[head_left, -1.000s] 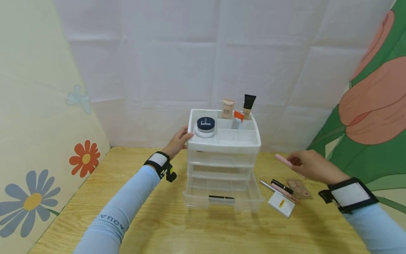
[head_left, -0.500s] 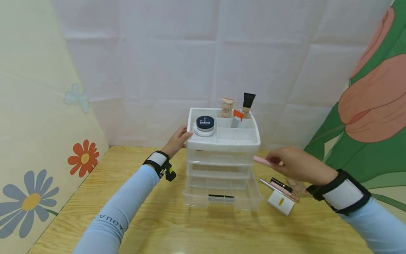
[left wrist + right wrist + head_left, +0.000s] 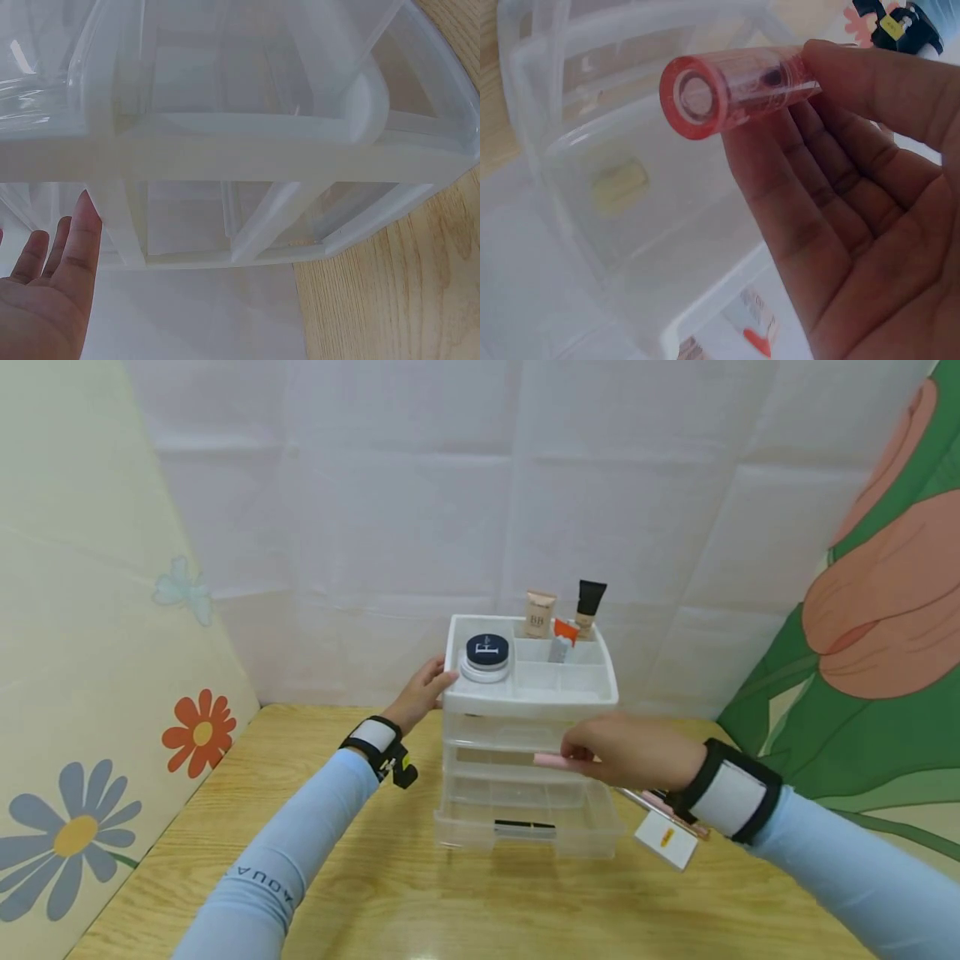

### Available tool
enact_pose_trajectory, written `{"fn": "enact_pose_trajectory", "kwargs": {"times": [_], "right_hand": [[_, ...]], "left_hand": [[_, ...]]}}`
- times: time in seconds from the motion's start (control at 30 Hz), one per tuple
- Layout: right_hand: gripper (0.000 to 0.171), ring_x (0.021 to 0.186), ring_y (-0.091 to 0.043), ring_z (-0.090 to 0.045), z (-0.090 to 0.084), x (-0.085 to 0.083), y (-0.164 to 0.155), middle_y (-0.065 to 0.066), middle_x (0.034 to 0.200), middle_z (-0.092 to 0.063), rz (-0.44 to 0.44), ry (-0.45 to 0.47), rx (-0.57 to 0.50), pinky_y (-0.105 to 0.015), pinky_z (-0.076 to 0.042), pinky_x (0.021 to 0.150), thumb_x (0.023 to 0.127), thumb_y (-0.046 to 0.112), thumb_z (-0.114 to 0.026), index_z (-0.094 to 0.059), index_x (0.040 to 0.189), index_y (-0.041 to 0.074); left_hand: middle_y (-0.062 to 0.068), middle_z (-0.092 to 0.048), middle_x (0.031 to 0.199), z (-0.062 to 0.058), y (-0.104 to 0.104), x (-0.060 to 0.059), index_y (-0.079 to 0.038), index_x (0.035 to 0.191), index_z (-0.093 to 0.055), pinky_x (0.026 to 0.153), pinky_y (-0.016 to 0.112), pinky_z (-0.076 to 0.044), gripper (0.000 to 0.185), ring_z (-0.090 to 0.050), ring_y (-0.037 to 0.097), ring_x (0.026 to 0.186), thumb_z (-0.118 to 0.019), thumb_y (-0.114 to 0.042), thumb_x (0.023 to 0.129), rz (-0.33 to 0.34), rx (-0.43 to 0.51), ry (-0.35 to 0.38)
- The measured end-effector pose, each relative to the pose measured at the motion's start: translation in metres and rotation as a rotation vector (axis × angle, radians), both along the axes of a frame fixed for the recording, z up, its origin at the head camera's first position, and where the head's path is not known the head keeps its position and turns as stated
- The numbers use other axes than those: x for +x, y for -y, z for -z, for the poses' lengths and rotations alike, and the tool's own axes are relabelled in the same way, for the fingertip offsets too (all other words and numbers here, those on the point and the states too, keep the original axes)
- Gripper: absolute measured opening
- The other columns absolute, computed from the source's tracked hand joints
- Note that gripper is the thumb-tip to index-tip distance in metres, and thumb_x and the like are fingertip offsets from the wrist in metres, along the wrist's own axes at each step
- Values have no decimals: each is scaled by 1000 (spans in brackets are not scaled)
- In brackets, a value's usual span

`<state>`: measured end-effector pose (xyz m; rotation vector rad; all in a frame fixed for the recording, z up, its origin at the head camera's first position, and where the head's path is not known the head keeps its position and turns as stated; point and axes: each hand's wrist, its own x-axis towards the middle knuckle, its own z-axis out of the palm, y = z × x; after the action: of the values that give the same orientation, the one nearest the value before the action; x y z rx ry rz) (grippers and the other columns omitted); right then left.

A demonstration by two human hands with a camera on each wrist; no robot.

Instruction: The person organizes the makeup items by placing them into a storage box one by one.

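Wooden worktop [image 3: 390, 893] carries a clear plastic drawer unit [image 3: 525, 777], backed by white sheeting. Unit has a white compartment tray [image 3: 536, 693] on top and a bottom drawer [image 3: 525, 831] pulled out, with a black stick [image 3: 523, 828] lying inside. Left hand [image 3: 422, 693] rests flat against the unit's left side at tray level, fingers straight, holding nothing. Right hand [image 3: 637, 750] is in front of the unit's middle drawers, pinching a pink tube [image 3: 553, 761] between thumb and fingers, tube roughly level, tip pointing left. Tray holds a dark-lidded jar [image 3: 486, 657] front-left, a beige tube [image 3: 539, 613] and a black-capped tube [image 3: 588, 604] upright at the back. A white card [image 3: 666, 841] and slim sticks [image 3: 656, 806] lie on the worktop just right of the unit.
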<state>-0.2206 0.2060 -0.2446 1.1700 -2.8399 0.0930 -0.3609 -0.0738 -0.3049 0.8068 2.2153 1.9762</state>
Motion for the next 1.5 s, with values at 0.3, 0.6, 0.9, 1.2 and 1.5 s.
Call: {"fn": "enact_pose_trajectory", "kwargs": {"times": [0.3, 0.6, 0.9, 1.2, 1.5], "right_hand": [[7, 64, -6, -50, 14, -20, 25, 13, 72, -54, -68, 93, 39, -22, -44, 59, 78, 18, -67, -63, 83, 20], [11, 65, -6, -50, 32, -36, 41, 13, 70, -54, -33, 230, 66, -23, -44, 60, 73, 14, -69, -63, 79, 22], [15, 66, -7, -50, 51, -44, 54, 11, 71, -55, 23, 362, 106, -24, -44, 61, 72, 10, -70, -61, 77, 22], [14, 68, -7, -51, 63, -48, 62, 9, 73, -56, 26, 415, 142, -23, -44, 61, 72, 7, -70, -63, 77, 18], [15, 69, -8, -50, 71, -49, 64, 8, 73, -55, 39, 419, 183, -24, -44, 62, 72, 8, -69, -61, 76, 19]], "left_hand": [[15, -36, 133, -1, 0, -1, -7, 137, -25, 79, 38, -47, 52, -46, 29, 106, -42, -28, 92, -2, 3, 27], [21, -33, 133, -14, -1, 17, 0, 137, -21, 81, 38, -46, 52, -44, 32, 107, -39, -21, 93, 11, -11, 24], [22, -35, 131, -17, -2, 22, 1, 136, -22, 80, 37, -46, 51, -46, 29, 103, -39, -20, 93, 4, -7, 6], [24, -35, 130, -16, -2, 22, 3, 135, -23, 78, 37, -47, 49, -47, 26, 100, -37, -16, 93, 19, 12, -9], [20, -36, 131, -6, 0, 7, -3, 136, -25, 81, 41, -45, 50, -46, 29, 105, -40, -21, 93, 25, 20, 12]]}}
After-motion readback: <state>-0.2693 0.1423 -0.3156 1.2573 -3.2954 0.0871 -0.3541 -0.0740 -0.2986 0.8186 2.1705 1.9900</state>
